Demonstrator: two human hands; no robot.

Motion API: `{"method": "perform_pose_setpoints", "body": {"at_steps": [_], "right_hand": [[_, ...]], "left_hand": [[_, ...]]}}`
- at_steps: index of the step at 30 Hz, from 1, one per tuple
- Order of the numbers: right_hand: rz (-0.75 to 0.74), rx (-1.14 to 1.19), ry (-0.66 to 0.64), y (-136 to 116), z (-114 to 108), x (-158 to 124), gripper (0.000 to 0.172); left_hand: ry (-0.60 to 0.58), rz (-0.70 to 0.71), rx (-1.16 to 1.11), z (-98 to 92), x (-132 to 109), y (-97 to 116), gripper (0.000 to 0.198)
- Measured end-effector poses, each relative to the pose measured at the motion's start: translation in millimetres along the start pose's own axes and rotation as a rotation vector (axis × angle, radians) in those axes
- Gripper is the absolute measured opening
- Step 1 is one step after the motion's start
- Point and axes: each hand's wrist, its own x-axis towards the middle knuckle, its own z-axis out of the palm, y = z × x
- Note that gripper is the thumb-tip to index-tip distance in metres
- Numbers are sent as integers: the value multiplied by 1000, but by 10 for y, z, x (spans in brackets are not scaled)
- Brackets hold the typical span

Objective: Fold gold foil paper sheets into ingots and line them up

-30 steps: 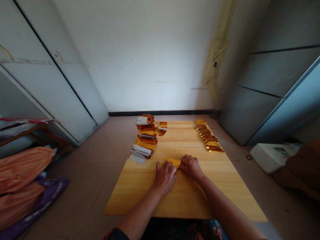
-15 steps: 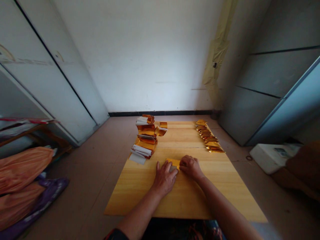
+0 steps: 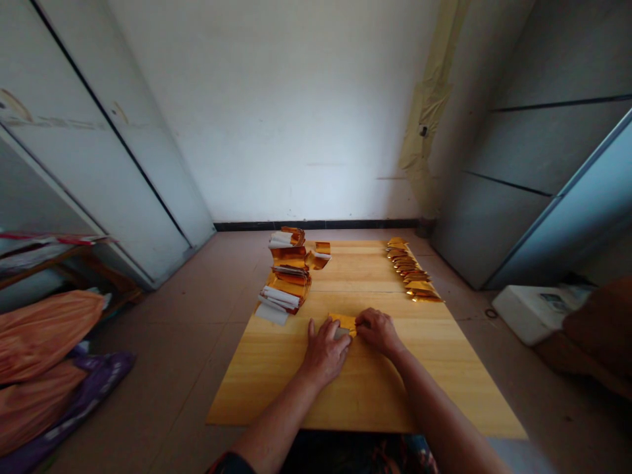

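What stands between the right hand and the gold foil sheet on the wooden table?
Nothing visible: the right hand touches the gold foil sheet directly, and the left hand lies at its other end, on the wooden table.

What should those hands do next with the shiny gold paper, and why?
I think the right hand should probably press its fingers along the edge of the gold paper. The paper lies flat on the wooden table between both hands, and the left hand is right against it, so it seems steady enough to press.
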Motion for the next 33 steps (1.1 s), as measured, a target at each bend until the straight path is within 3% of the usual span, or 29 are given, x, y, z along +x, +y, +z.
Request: {"method": "perform_pose_setpoints", "body": {"at_steps": [5, 11, 17, 33], "right_hand": [[75, -151, 43, -165, 29, 11, 9], [154, -113, 36, -132, 41, 85, 4], [84, -36, -14, -81, -23, 54, 10], [10, 103, 92, 61, 102, 81, 17]], "left_hand": [[-4, 2, 18, 14, 1, -7, 22], [3, -15, -24, 13, 11, -15, 19], [9, -45, -104, -30, 80, -39, 14], [72, -211, -250, 88, 396, -155, 4]]}}
